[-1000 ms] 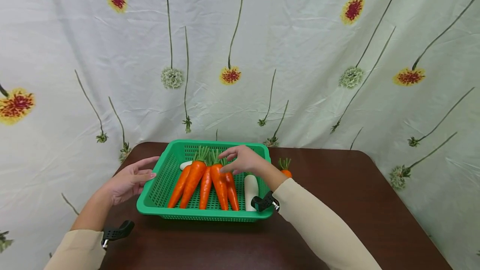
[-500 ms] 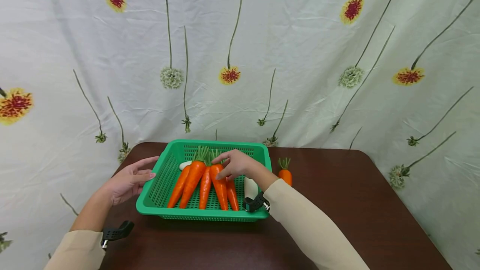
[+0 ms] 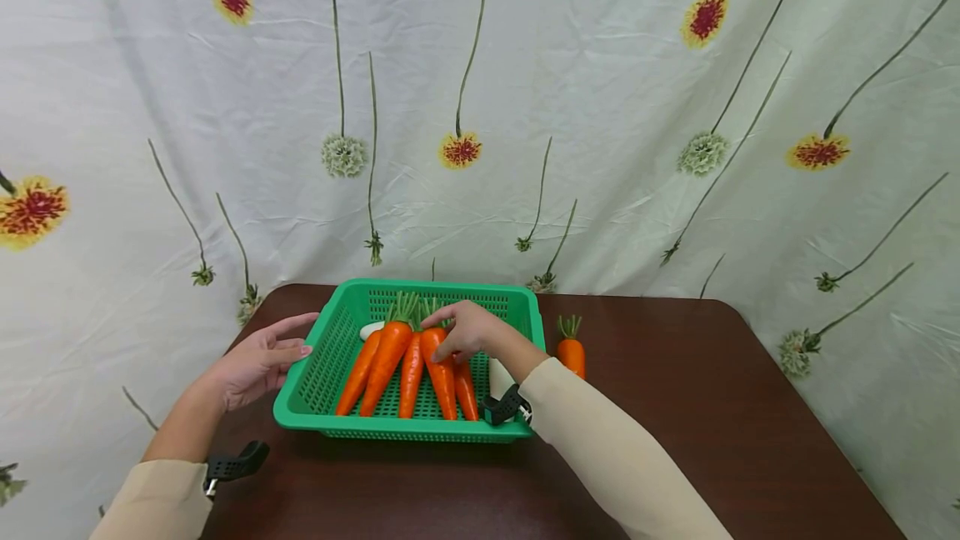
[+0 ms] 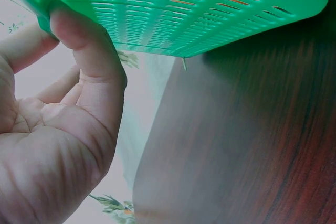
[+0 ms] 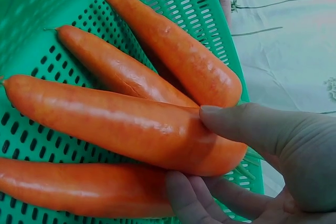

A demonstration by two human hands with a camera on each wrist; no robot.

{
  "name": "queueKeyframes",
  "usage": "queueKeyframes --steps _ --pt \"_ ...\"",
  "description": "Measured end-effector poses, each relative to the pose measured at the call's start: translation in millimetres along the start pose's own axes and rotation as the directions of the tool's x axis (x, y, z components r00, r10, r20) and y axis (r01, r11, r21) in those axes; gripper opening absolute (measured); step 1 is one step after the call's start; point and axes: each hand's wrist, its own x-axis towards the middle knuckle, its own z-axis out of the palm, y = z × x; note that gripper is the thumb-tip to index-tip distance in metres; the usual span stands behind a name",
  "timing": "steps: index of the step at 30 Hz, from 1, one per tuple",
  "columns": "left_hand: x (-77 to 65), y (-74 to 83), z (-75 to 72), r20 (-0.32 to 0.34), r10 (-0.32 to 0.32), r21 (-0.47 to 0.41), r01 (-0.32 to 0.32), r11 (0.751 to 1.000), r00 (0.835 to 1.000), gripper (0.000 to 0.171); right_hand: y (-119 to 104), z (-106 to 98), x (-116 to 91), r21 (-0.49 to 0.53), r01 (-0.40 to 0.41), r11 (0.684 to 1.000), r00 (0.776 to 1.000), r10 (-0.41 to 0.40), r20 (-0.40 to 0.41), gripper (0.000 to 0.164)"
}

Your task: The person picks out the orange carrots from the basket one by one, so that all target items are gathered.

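Observation:
A green plastic basket [image 3: 405, 430] with slotted sides holds several orange carrots with green stalk ends. At its left side my left hand [image 3: 258, 361] pinches the rim; the left wrist view shows the thumb [image 4: 79, 30] against the outside. My right hand [image 3: 474, 330] reaches into the basket from the right and holds a carrot [image 3: 442, 386] near its thick, leafy end. In the right wrist view the thumb [image 5: 241, 124] lies on top of that carrot [image 5: 105, 116], with fingers [image 5: 184, 198] on its other side, against a neighbouring carrot [image 5: 79, 187].
A white radish [image 3: 500, 373] lies at the basket's right, partly hidden by the right wrist. Another white piece [image 3: 371, 329] shows at the back left. One carrot [image 3: 572, 358] lies on the dark wooden table [image 3: 675, 407] right of the basket. A flowered cloth [image 3: 600, 107] hangs behind.
My right hand has moved left and slightly down onto a carrot, uncovering more of the carrot on the table. The left hand and the basket have stayed put.

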Motion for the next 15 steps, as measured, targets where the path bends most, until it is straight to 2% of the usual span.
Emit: queueKeyframes --steps 15 --pt "0.7 -0.3 -0.4 -0.003 -0.005 0.001 0.005 1.000 1.000 0.070 -0.4 0.3 -1.6 0.036 -0.004 0.999 1.000 0.005 -0.029 0.050"
